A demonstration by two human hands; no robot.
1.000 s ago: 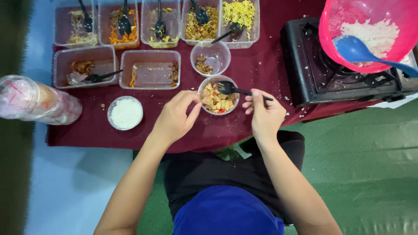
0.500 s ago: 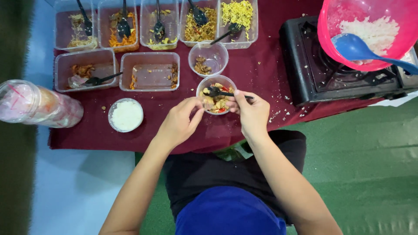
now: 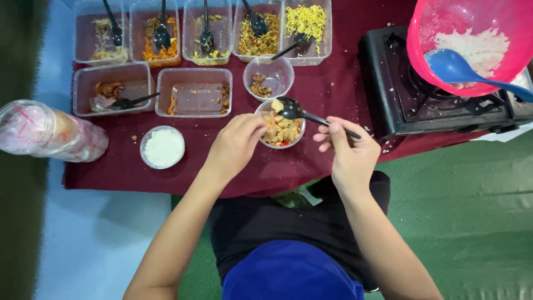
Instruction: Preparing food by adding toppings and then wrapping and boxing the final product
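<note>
Hands: two; left hand (image 3: 236, 145) curled against the rim of the round clear plastic bowl of chopped food (image 3: 280, 131), right hand (image 3: 348, 149) pinching the handle of a black plastic spoon (image 3: 302, 113).
Spoon: its bowl, carrying a pale chunk, hovers over the far rim of the bowl of chopped food.
Bowl of chopped food: sits on the dark red cloth (image 3: 311, 161) covering the bench, holding yellowish cubes with red bits.
Round tubs: three in all; a second clear one (image 3: 268, 76) just behind, with a few brown scraps, and a smaller one of white rice (image 3: 162, 146) to the left.
Rectangular clear tubs: seven; five in the back row (image 3: 202, 30) with shredded, orange and yellow noodle-like fillings, each with a black spoon; two nearly bare ones (image 3: 152, 90) in front.
Stove: one black gas burner (image 3: 427, 94) at right.
Pink plastic basin (image 3: 472, 39): on the stove, holding white rice and one blue ladle (image 3: 466, 69).
Clear wrapped stack of cups (image 3: 47, 132): lying at left.
</note>
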